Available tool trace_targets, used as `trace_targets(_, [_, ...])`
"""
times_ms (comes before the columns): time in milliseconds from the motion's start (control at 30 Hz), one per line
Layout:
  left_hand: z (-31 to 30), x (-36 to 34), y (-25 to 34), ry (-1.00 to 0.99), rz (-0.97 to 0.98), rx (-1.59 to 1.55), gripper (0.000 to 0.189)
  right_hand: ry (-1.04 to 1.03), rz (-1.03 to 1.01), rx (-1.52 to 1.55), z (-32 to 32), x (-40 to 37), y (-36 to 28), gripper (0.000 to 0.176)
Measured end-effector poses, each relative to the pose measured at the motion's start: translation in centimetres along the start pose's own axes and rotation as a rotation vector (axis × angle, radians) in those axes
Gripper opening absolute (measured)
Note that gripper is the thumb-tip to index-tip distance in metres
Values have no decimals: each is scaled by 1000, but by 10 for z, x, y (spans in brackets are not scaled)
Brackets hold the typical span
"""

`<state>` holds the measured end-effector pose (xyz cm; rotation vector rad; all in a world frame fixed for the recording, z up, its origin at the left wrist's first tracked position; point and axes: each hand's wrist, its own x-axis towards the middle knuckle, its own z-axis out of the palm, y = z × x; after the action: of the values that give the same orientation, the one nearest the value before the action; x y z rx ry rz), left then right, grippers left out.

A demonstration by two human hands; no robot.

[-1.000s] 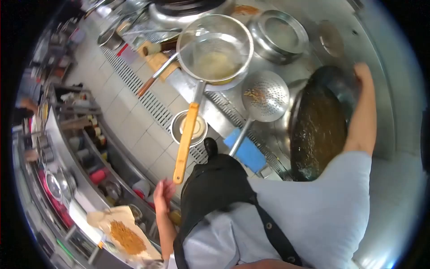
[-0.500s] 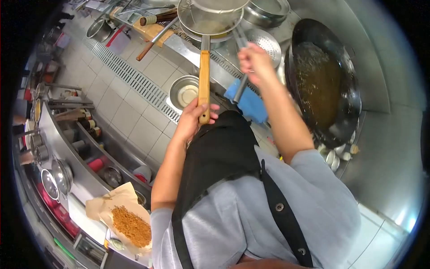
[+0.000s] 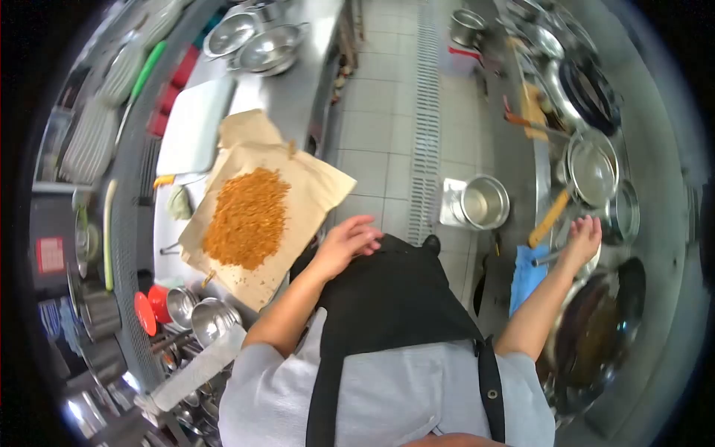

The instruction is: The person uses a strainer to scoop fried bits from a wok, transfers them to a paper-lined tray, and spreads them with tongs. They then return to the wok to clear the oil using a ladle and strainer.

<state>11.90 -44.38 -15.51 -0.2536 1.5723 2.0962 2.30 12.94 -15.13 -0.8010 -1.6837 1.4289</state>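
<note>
Crumbs (image 3: 247, 217), orange-brown, lie heaped on brown paper (image 3: 316, 179) left of the frame's centre. Just beside the paper's right edge, the left hand (image 3: 347, 246) holds nothing, fingers loosely bent and apart. A metal pot (image 3: 484, 203) sits right of centre. Farther right are a blue cloth (image 3: 526, 277) and a strainer (image 3: 593, 170) with a wooden handle. Near that handle, the right hand (image 3: 584, 240) is empty, fingers slightly spread, above a dark wok (image 3: 596, 335) at lower right.
</note>
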Motion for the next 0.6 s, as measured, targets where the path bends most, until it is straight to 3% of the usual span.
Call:
trace_targets(67, [-37,-33,6,127,50,-57,46,-459,-64,139,78,-77,-71,41])
trace_targets(100, [-49,-44,7,242,55,-65,44,-665,33,128,116,-106,-101,42])
trace_targets(167, [-60,-55,3,358,64,-89,43,-991,33,115,179,-139,-115,42])
trace_targets(267, [-69,-45,-7,425,98,-136,41,-1233,32,64,268,-163,-120,40])
trace_targets(400, [-67,-26,-6,466,118,-119,37,-1366,-13,93,396,-178,-129,41])
trace_targets(533, [-72,0,-20,752,14,-62,28,-1568,-182,60,567,-200,-140,45])
trace_targets(600, [-59,15,-19,873,-94,-11,25,-1627,-461,1,675,-212,-135,48])
